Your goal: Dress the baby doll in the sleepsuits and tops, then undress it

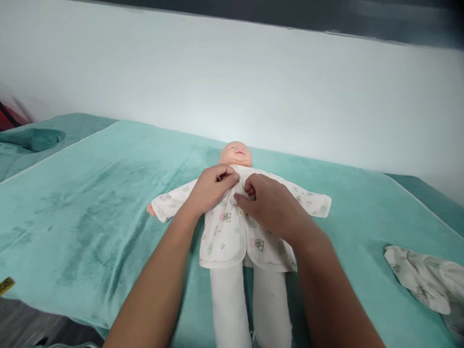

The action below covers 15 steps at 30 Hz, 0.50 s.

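A baby doll [236,153] lies on its back on a teal towel [108,193], head away from me. It wears a white printed jacket [226,232] with sleeves spread sideways, and its white cloth legs point toward me. My left hand [212,186] pinches the left front edge of the jacket at the doll's chest. My right hand [270,203] has its fingers curled on the right front edge, just under the chin. Both hands meet at the collar, pressing the two flaps together.
A crumpled white printed garment [424,278] lies on the towel at the right. A folded teal cloth [32,139] sits at far left. A white wall [253,82] runs behind the bed. A yellow tag [6,285] shows at the left edge.
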Each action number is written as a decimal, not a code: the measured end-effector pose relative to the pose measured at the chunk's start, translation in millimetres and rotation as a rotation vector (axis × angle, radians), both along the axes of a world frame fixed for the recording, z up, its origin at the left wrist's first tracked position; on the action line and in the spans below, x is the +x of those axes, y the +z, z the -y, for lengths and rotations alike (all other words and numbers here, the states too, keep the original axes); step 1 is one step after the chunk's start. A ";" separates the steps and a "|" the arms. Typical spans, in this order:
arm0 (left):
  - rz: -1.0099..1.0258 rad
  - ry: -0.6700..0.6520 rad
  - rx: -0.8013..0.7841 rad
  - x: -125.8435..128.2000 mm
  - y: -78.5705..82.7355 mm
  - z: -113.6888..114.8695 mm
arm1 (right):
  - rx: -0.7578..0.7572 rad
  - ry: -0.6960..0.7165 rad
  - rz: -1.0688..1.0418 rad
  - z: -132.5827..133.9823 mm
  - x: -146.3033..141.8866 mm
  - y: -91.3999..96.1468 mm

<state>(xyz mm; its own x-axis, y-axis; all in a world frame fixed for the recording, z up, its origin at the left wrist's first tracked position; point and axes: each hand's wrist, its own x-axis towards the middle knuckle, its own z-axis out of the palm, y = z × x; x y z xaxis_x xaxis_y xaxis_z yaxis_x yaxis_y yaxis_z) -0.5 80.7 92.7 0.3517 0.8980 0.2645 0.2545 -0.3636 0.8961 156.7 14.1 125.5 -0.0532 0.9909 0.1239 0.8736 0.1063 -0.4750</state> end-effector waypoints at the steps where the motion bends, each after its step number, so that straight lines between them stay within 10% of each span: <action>1: -0.015 -0.038 -0.013 -2.8 1.7 0.3 | 0.003 -0.013 0.014 0.0 -1.0 0.1; 15: -0.064 -0.125 0.022 -7.1 3.8 0.2 | -0.090 -0.006 -0.459 -9.6 16.5 -11.9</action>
<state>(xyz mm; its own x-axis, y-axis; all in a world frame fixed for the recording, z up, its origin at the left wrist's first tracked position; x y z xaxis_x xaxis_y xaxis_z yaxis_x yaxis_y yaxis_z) -7.5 80.5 96.6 0.4775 0.8401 0.2574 0.2622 -0.4159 0.8708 173.3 23.7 113.5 -0.0067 0.9989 0.0469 0.5713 0.0423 -0.8196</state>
